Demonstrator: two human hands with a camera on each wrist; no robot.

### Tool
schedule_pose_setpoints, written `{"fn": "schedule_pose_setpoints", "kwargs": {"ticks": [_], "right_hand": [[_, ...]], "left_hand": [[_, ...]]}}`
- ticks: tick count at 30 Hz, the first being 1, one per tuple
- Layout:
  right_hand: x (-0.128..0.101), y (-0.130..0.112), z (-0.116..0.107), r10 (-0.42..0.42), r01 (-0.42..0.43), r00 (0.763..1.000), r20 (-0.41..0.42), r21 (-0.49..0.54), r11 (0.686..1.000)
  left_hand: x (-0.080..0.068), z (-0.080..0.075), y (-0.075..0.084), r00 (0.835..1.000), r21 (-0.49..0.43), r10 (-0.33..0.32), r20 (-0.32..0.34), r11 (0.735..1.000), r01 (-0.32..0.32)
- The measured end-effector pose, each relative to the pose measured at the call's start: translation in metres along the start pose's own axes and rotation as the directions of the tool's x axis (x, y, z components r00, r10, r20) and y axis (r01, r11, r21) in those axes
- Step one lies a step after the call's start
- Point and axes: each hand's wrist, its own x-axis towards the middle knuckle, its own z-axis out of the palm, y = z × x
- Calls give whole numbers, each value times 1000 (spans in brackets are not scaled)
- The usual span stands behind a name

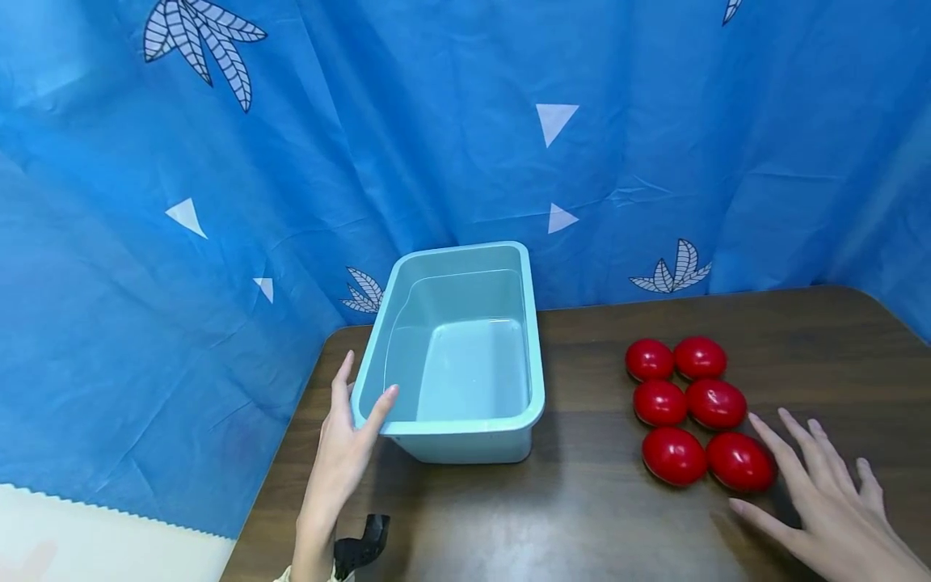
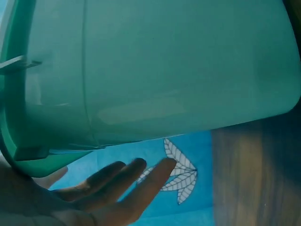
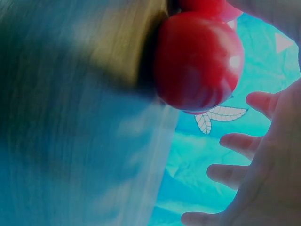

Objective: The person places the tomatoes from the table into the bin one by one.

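Note:
A light teal plastic tub [image 1: 534, 356] stands empty on the dark wooden table [image 1: 582, 517], left of centre. My left hand [image 1: 349, 440] lies open against the tub's near left corner, thumb on the rim, fingers straight along the outer wall. In the left wrist view the tub's wall [image 2: 178, 70] fills the frame above my left hand's spread fingers [image 2: 117, 181]. Several glossy red egg-shaped balls [image 1: 687, 412] lie in two columns to the right. My right hand [image 1: 815, 485] hovers open beside the nearest ball [image 1: 740, 461], fingers spread. That ball [image 3: 200, 61] looms large in the right wrist view.
A blue patterned curtain [image 1: 436, 121] hangs behind and to the left of the table. The table's left edge runs just beside my left forearm. A black wrist strap [image 1: 361, 546] shows at my left wrist.

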Motion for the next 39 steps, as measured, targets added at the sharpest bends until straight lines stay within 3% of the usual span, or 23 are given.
{"fn": "schedule_pose_setpoints", "kwargs": {"ticks": [6,11,15,19,27,32,39], "right_hand": [[2,0,-5,-14,15,999,-29,19,1000],[4,-1,-10,-41,63,994,-99,229,971],[8,-3,-10,57,-36,997,-47,368,929],[9,-7,-2,133,-122,991,0,393,911],[7,-9,11,167,-141,985,-50,334,932],[5,-13,9,199,-162,976,-93,309,937],[0,-30,-9,300,-221,939,-169,371,902]], "left_hand": [[-2,2,-5,1000,-52,-4,-9,999,4],[-4,1,-8,1000,-74,-5,8,997,6],[-5,-1,-11,1000,-100,4,18,995,-2],[-6,-2,-11,1000,-131,7,29,991,-3],[-3,0,-8,998,-136,18,52,991,-10],[-2,0,-8,998,-147,25,55,989,-17],[-1,-2,-9,998,-161,38,58,986,-29]]}}
